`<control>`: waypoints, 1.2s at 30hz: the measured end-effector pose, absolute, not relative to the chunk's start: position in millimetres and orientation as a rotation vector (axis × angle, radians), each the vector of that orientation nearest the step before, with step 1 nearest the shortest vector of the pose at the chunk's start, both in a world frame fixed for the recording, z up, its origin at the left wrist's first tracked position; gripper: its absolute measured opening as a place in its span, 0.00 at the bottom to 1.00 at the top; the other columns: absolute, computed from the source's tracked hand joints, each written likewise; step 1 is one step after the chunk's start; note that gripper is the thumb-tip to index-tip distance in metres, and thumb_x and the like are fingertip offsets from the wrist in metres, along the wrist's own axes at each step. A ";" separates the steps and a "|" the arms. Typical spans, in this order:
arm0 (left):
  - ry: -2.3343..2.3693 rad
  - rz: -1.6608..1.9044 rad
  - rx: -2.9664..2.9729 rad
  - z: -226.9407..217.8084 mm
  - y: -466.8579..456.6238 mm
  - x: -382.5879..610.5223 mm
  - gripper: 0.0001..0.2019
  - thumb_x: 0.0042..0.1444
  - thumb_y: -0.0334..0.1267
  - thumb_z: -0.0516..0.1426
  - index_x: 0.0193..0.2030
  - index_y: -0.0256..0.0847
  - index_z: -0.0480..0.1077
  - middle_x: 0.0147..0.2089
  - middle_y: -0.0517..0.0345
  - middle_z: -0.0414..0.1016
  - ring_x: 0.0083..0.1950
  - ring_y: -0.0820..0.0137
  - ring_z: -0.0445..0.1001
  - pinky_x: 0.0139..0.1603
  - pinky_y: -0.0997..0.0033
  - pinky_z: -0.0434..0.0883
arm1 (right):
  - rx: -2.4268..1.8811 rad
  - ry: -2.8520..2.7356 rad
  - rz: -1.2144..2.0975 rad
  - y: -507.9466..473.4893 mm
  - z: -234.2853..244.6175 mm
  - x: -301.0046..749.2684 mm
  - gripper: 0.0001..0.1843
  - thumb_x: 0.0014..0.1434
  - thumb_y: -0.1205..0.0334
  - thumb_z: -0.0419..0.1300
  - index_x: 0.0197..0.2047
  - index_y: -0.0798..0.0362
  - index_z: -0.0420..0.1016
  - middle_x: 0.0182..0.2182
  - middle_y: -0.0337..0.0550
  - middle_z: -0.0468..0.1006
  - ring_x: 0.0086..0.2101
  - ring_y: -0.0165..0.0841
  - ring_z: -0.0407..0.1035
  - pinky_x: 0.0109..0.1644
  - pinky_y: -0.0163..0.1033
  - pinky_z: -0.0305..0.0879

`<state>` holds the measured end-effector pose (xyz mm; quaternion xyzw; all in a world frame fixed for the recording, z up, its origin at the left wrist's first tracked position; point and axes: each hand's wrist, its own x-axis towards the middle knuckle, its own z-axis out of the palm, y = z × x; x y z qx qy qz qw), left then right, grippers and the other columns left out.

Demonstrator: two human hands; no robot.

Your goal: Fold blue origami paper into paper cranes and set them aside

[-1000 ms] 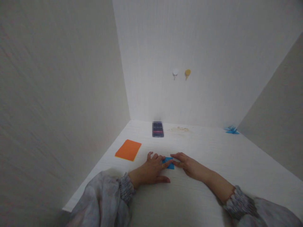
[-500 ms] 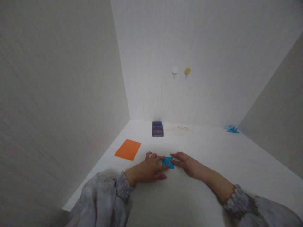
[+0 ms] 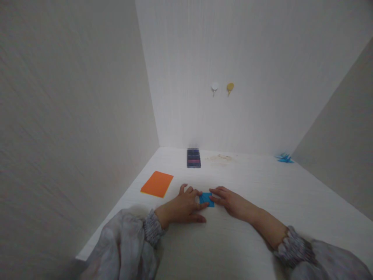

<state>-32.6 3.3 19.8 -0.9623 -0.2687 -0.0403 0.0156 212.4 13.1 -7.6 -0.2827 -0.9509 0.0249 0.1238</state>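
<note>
Enclosing the table point(image 3: 262, 182) from three sides, the pale walls point(image 3: 180, 70) carry a fine streaked grain, and the tabletop is whitish with similar faint lines. Over its near part reach two grey sleeves point(image 3: 124, 241), loose and softly wrinkled, which are gathered at the wrists into tight, ruffled cuffs.

From these cuffs the forearms come inward, so that both hands meet at one small place before the person. The left hand point(image 3: 186, 206) lies low, palm down, with the fingers spread: one rests upon the blue paper, another touches its upper left corner, the others bend away, and the thumb extends apart, nearer to the body. The right hand point(image 3: 230, 200) comes from the other side, its thumb and forefinger at the right edge; whether they pinch it, I cannot tell.

To the left lies the orange paper point(image 3: 157, 184), flat and four-sided, with a thin yellow border. Near the back wall is a dark block point(image 3: 194, 158), too blurred to name. The blue paper point(image 3: 206, 197) itself is small, flat, almost square, with crease lines, and lies on the table between the hands. In the far right corner sits a pointed blue figure point(image 3: 284, 158). Smallest are two round hooks point(image 3: 230, 87) on the back wall, one white, one yellow.
</note>
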 end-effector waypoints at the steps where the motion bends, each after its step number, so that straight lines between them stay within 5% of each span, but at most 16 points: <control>1: -0.825 -0.131 -2.993 20.3 3.0 -32.5 0.27 0.51 0.61 0.41 0.55 0.54 0.59 0.56 0.47 0.57 0.51 0.55 0.57 0.51 0.41 0.45 | -0.834 -2.777 0.060 12.4 -7.4 212.5 0.28 0.52 0.77 0.48 0.56 0.52 0.59 0.55 0.50 0.59 0.53 0.39 0.55 0.54 0.48 0.55; 22: -0.858 -0.178 -3.059 17.7 3.2 -34.9 0.30 0.48 0.62 0.47 0.56 0.53 0.55 0.58 0.48 0.56 0.52 0.53 0.57 0.52 0.39 0.43 | -0.724 -2.810 0.007 -0.7 1.0 195.4 0.20 0.56 0.71 0.47 0.52 0.56 0.64 0.52 0.48 0.66 0.50 0.37 0.59 0.53 0.45 0.55; 26: -0.971 -0.292 -3.099 16.4 6.0 -37.1 0.32 0.52 0.57 0.47 0.60 0.46 0.47 0.52 0.50 0.64 0.50 0.59 0.60 0.54 0.45 0.44 | -0.767 -2.831 -0.012 -1.0 -0.4 194.3 0.21 0.56 0.71 0.48 0.53 0.58 0.63 0.52 0.50 0.66 0.51 0.37 0.58 0.53 0.44 0.56; 36: -0.949 -0.328 -2.902 13.5 7.5 -27.1 0.22 0.56 0.54 0.44 0.52 0.45 0.62 0.48 0.54 0.68 0.47 0.62 0.62 0.52 0.46 0.44 | -0.752 -2.866 0.034 1.6 -0.5 195.4 0.24 0.53 0.72 0.48 0.55 0.56 0.61 0.53 0.48 0.65 0.52 0.36 0.58 0.54 0.44 0.55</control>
